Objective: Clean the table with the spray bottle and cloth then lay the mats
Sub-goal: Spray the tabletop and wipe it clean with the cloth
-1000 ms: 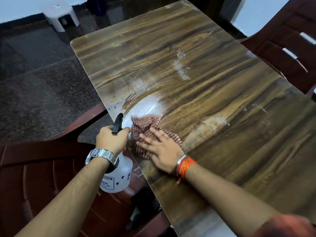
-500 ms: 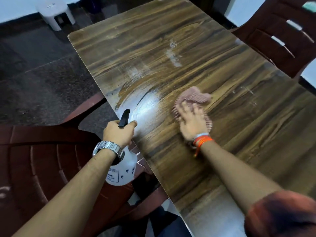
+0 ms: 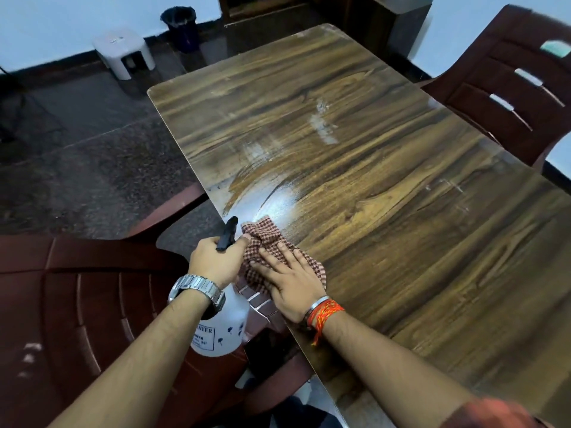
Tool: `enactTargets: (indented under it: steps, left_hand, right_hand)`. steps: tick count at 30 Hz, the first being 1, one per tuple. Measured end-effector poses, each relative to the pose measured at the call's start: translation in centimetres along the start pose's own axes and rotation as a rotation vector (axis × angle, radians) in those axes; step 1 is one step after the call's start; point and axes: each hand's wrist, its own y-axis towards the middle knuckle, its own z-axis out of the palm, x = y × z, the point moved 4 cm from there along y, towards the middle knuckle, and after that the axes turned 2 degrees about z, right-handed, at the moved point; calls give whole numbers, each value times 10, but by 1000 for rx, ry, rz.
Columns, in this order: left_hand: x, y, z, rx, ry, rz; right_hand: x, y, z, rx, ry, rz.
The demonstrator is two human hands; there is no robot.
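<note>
The wood-grain table (image 3: 386, 186) fills the middle and right of the head view, with a shiny wet streak near its left edge. My right hand (image 3: 289, 284) lies flat on a red-and-white checked cloth (image 3: 265, 234), pressing it onto the table at that left edge. My left hand (image 3: 216, 262) grips the black trigger head of a white spray bottle (image 3: 221, 335), held just off the table's edge, over the chair. The two hands almost touch. No mats are in view.
A dark red plastic chair (image 3: 77, 304) stands under my left arm, pushed against the table. Another red chair (image 3: 513, 97) is at the far right side. A white stool (image 3: 123, 52) and a dark bin (image 3: 180, 26) stand on the floor by the back wall.
My right hand slid the cloth back from the table's middle to the left edge beside the bottle. The left hand kept its hold on the bottle. The view tilted up.
</note>
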Motion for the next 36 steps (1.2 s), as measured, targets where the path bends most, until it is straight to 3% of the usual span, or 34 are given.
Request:
enactTargets:
  steps: [6, 11, 27, 36]
  left_hand:
    - [-44, 28, 8, 108, 29, 140]
    - [-103, 66, 29, 171, 40, 250]
    - [-151, 113, 53, 280, 144, 287]
    - [-107, 144, -11, 14, 128, 88]
  right_hand:
    - [-19, 31, -14, -51, 27, 170]
    - [-19, 32, -15, -100, 59, 195]
    - [-44, 85, -26, -162, 91, 241]
    - [-22, 184, -33, 3, 66, -45]
